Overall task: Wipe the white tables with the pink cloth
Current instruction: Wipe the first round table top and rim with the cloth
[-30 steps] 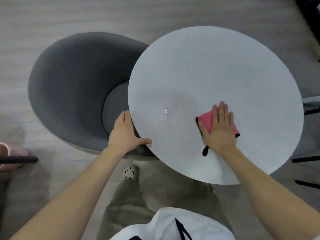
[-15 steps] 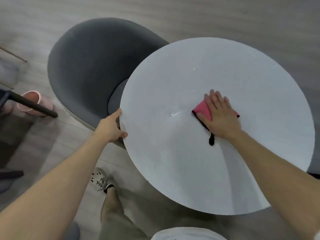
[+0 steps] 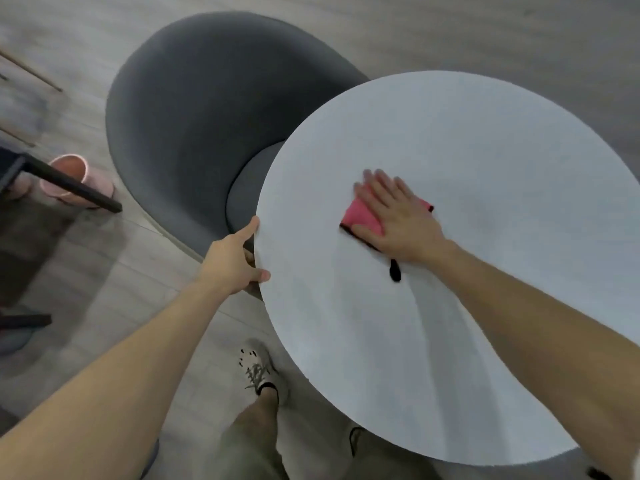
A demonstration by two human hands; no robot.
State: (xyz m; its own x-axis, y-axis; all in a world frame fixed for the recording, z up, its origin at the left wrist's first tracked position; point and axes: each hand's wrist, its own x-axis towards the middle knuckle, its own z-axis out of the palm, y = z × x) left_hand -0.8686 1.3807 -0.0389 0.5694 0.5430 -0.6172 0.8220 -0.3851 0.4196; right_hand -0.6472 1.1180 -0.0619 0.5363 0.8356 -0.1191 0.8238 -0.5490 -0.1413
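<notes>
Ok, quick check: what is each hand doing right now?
Left hand: gripping the edge of the white table, thumb on top.
Right hand: open, flat, pressing the pink cloth onto the tabletop.

The right hand [image 3: 401, 223] covers most of the pink cloth [image 3: 362, 216], its fingertips blurred. The white table [image 3: 485, 150] runs off the right edge. The left hand [image 3: 230, 261] hides its fingers under the rim.
</notes>
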